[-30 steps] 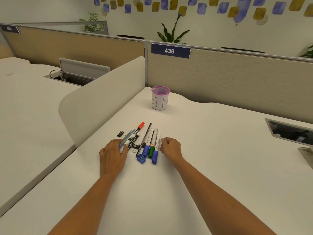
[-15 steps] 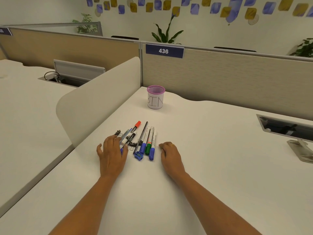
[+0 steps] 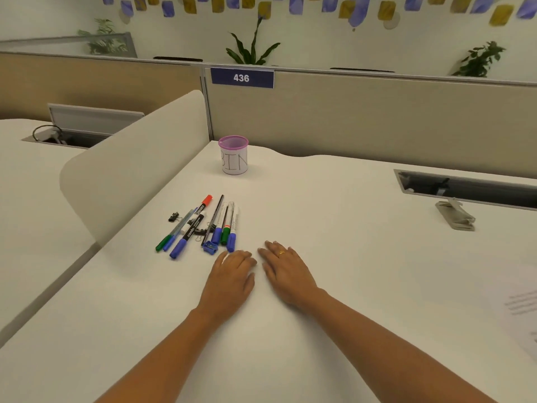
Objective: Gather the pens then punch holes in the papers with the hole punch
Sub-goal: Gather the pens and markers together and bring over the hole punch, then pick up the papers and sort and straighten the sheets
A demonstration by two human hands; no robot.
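Note:
Several pens and markers [image 3: 203, 225] lie side by side in a bunch on the white desk [image 3: 334, 228], with a blue sharpener [image 3: 209, 247] at their near end. My left hand [image 3: 232, 276] rests flat on the desk just in front of the bunch, fingers straight, holding nothing. My right hand [image 3: 286, 269], with a ring, lies flat beside it, also empty. A printed paper [image 3: 523, 309] shows at the right edge. No hole punch is in view.
A purple-rimmed cup marked BIN [image 3: 234, 155] stands behind the pens. Black binder clips [image 3: 173, 217] lie among them. A curved divider panel [image 3: 130, 167] borders the desk on the left, a partition wall at the back. A cable hatch [image 3: 465, 187] with its grey flap [image 3: 454, 215] sits at the right.
Both hands have left the pens and drawn back toward me and rightward, coming close together. The camera has turned right, so the paper has come into view.

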